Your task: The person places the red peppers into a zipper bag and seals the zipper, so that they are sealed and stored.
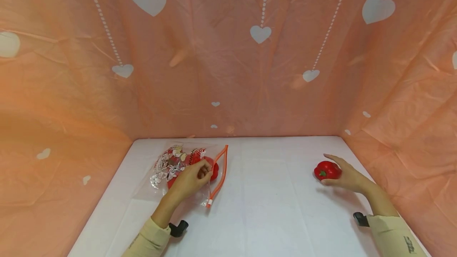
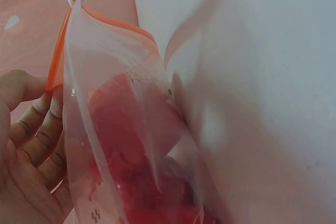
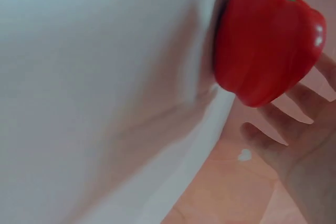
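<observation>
From where I stand, a clear printed plastic bag [image 1: 148,191] lies on the left of the table [image 1: 271,193], red contents [image 1: 215,171] showing through it, though I can't make out exactly what they are. The left hand [image 1: 192,175] pinches one side of its orange zip edge [image 1: 223,173], and the mouth gapes. That film looks limp; were the pinch to slacken, I think the mouth could sag closed, and a hard tug might drag bag and contents together. Well apart on the right, a red pepper [image 1: 327,170] sits on the table, its green stem [image 1: 323,173] facing away from the right hand [image 1: 348,175], whose thumb and fingers are spread around it without closing; whether any fingertip touches I cannot tell. Its skin looks smooth and rounded, so a lopsided nudge could roll it off. As for the rest, a white slider [image 1: 210,202] sits at the zip's near end, where it could snag, and a black wrist piece [image 1: 178,228] juts beside the left sleeve [image 1: 150,237]. Behind, an orange drape [image 1: 228,74] with pale hearts walls the table in, its right side hanging close to the right forearm [image 1: 382,201] and leaving less elbow room there.
</observation>
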Demonstrator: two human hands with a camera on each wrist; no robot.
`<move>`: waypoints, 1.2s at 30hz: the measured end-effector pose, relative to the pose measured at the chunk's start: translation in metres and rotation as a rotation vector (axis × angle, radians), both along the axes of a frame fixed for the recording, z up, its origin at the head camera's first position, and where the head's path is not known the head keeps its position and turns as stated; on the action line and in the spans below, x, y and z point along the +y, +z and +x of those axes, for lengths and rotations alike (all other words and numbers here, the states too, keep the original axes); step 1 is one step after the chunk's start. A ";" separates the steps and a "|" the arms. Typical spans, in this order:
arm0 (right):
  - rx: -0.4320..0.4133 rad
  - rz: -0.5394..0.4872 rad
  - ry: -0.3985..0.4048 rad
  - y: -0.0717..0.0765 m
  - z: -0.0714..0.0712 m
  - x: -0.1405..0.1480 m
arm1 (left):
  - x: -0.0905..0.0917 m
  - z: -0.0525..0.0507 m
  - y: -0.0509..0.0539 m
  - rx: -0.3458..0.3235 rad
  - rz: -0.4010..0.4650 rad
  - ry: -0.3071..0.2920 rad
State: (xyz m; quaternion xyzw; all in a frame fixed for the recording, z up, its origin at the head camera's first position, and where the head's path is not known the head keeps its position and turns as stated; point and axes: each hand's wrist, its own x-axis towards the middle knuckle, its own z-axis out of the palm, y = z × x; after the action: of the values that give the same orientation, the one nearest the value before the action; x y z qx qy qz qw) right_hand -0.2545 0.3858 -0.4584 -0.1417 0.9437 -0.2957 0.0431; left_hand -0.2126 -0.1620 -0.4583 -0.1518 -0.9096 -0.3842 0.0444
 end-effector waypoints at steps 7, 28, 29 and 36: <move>-0.041 -0.043 0.006 -0.005 0.001 0.001 | -0.001 0.000 -0.001 -0.001 0.011 -0.010; -0.104 -0.012 -0.011 -0.007 0.007 0.009 | -0.001 0.000 -0.001 0.001 0.003 -0.001; -0.098 -0.012 -0.004 -0.007 0.007 0.008 | 0.000 0.000 0.000 0.000 0.003 0.001; -0.084 -0.008 -0.002 -0.005 0.009 0.004 | -0.001 0.000 -0.001 0.009 -0.001 -0.004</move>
State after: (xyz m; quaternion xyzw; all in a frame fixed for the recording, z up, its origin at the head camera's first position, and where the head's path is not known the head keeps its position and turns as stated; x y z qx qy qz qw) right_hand -0.2455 0.3903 -0.4635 -0.1283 0.9400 -0.3054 0.0817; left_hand -0.2125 -0.1627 -0.4591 -0.1552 -0.9093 -0.3833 0.0477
